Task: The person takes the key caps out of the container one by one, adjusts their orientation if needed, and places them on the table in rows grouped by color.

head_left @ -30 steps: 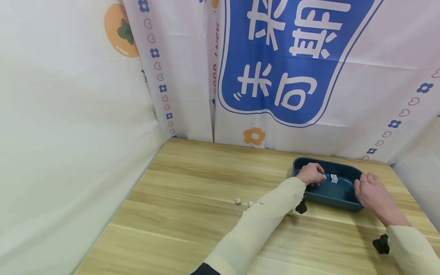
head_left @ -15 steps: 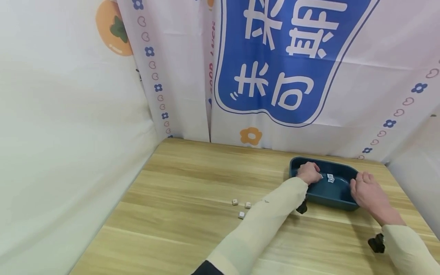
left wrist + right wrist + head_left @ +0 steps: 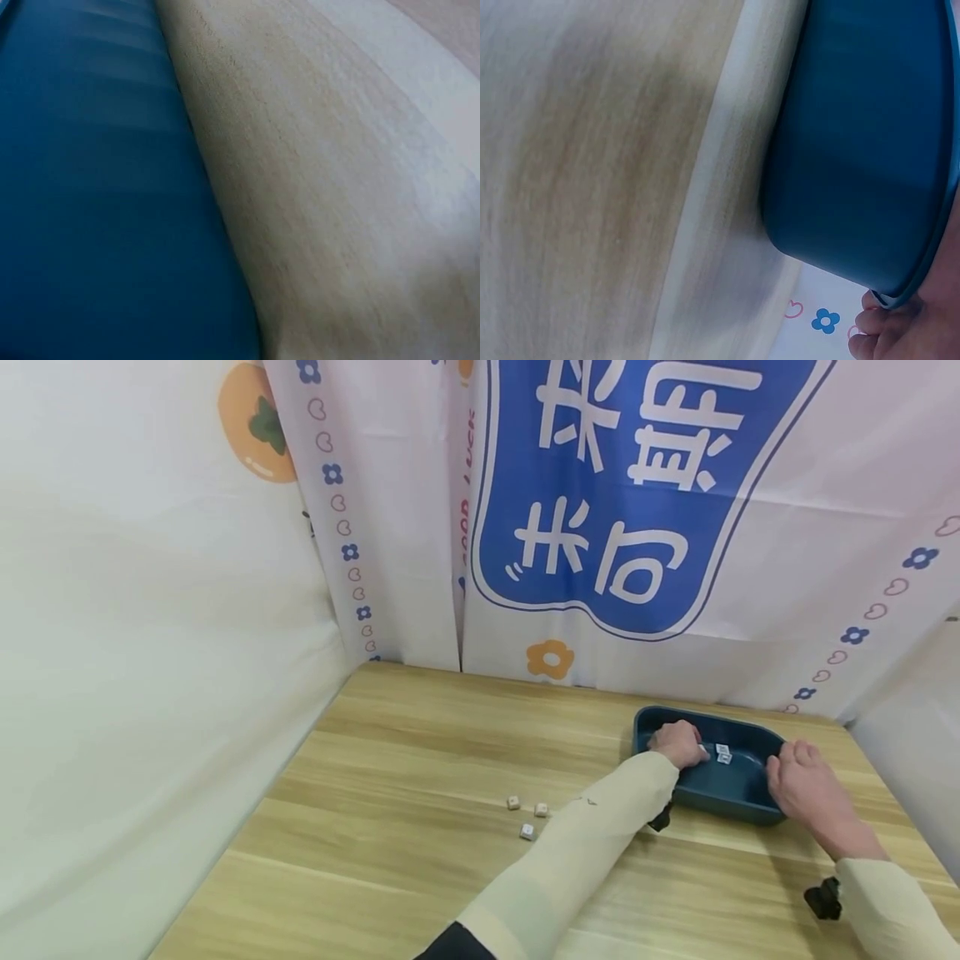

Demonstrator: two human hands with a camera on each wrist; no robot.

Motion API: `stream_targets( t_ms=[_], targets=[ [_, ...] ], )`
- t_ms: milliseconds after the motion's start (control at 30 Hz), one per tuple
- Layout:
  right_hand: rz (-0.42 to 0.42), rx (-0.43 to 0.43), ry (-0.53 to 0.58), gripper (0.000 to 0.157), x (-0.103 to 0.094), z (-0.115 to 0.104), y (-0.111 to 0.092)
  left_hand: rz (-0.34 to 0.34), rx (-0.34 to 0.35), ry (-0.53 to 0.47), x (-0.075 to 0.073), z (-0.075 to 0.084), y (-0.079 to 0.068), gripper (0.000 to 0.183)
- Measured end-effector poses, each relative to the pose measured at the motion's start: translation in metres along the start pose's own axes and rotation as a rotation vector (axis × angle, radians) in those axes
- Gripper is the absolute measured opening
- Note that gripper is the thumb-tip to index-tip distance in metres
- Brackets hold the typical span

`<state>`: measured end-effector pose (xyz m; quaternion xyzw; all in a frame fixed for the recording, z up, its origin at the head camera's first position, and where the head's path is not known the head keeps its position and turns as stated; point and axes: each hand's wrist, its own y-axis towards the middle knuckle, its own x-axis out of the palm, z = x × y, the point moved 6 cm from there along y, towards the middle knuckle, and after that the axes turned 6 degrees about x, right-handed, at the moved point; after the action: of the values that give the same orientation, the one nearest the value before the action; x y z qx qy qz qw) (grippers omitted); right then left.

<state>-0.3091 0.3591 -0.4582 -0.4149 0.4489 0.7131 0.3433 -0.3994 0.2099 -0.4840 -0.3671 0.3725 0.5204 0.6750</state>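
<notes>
A dark blue rectangular tray [image 3: 731,810] stands at the back right of the wooden table. My left hand [image 3: 677,744] reaches inside it, fingertips pinching a small white block [image 3: 702,749] that they partly hide. Just right of those fingers, two white blocks with dark marks [image 3: 723,754] lie side by side on the tray's floor. My right hand [image 3: 807,781] grips the tray's right end, its fingers [image 3: 874,330] curled over the rim in the right wrist view. The left wrist view shows the tray's outer wall [image 3: 112,187], without the hand.
Three more small white blocks [image 3: 528,832] lie on the table [image 3: 405,760], left of my left sleeve. A printed curtain [image 3: 510,635] hangs close behind the tray, and a plain white cloth [image 3: 165,652] borders the table's left edge.
The left fingers have dipped slightly lower into the tray with the small white block. The right hand keeps its place on the rim. The head view has shifted a little.
</notes>
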Motion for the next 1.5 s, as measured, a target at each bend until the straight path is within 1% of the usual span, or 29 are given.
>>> stream_targets(
  t_ms=[33,100,133,167,267,300,333,400,467,533,633,767,867,933,1067,1167,1267,1367,1433,1500],
  targets=[
    [-0.011,0.046,0.042,0.030,0.001,0.002,0.001,0.001,-0.007,0.007,0.001,0.000,0.001,0.017],
    [-0.034,0.063,0.036,0.029,0.003,0.002,0.001,0.005,-0.017,0.026,0.002,0.000,0.003,0.014],
    [-0.044,0.079,0.049,0.029,0.004,0.002,0.002,0.007,-0.024,0.035,0.002,0.001,0.003,0.014],
    [-0.050,0.110,0.085,0.030,0.004,0.004,0.002,0.006,-0.030,0.046,0.002,0.001,0.003,0.013],
    [-0.044,0.103,0.079,0.031,0.004,0.004,0.004,0.007,-0.047,0.066,0.001,0.004,0.002,0.015],
    [-0.044,0.121,0.097,0.031,0.004,0.005,0.005,0.007,-0.054,0.067,0.001,0.005,0.002,0.016],
    [-0.038,0.165,0.161,0.033,0.004,0.007,0.005,0.006,-0.057,0.070,0.000,0.006,0.001,0.016],
    [-0.064,0.198,0.189,0.035,0.005,0.010,0.005,0.001,-0.066,0.074,0.000,0.007,0.001,0.017],
    [-0.108,0.257,0.237,0.039,0.008,0.014,0.005,-0.008,-0.073,0.080,0.000,0.008,0.002,0.017],
    [-0.146,0.280,0.249,0.043,0.009,0.015,0.004,-0.014,-0.078,0.083,0.001,0.008,0.002,0.017],
    [-0.157,0.281,0.250,0.044,0.010,0.015,0.004,-0.011,-0.076,0.078,0.000,0.007,0.002,0.016],
    [-0.165,0.283,0.242,0.045,0.010,0.014,0.004,-0.027,-0.048,0.063,-0.004,0.006,-0.004,0.017],
    [-0.174,0.284,0.233,0.046,0.011,0.014,0.004,-0.044,-0.002,0.058,-0.008,0.006,-0.007,0.020],
    [-0.162,0.277,0.232,0.045,0.010,0.013,0.004,-0.044,0.033,0.060,-0.011,0.007,-0.009,0.022],
    [-0.105,0.219,0.189,0.040,0.008,0.010,0.003,-0.037,0.107,0.058,-0.018,0.011,-0.010,0.030],
    [-0.095,0.193,0.166,0.039,0.008,0.010,0.003,-0.022,0.140,0.050,-0.022,0.013,-0.009,0.040],
    [-0.122,0.201,0.176,0.041,0.008,0.011,0.002,-0.006,0.152,0.026,-0.023,0.014,-0.008,0.048],
    [-0.145,0.196,0.174,0.042,0.009,0.010,0.002,-0.007,0.159,-0.005,-0.022,0.014,-0.008,0.052],
    [-0.155,0.199,0.176,0.042,0.008,0.010,0.002,-0.010,0.170,-0.011,-0.024,0.013,-0.010,0.052],
    [-0.146,0.195,0.174,0.041,0.007,0.009,0.003,-0.013,0.196,-0.007,-0.028,0.013,-0.011,0.047]
  ],
)
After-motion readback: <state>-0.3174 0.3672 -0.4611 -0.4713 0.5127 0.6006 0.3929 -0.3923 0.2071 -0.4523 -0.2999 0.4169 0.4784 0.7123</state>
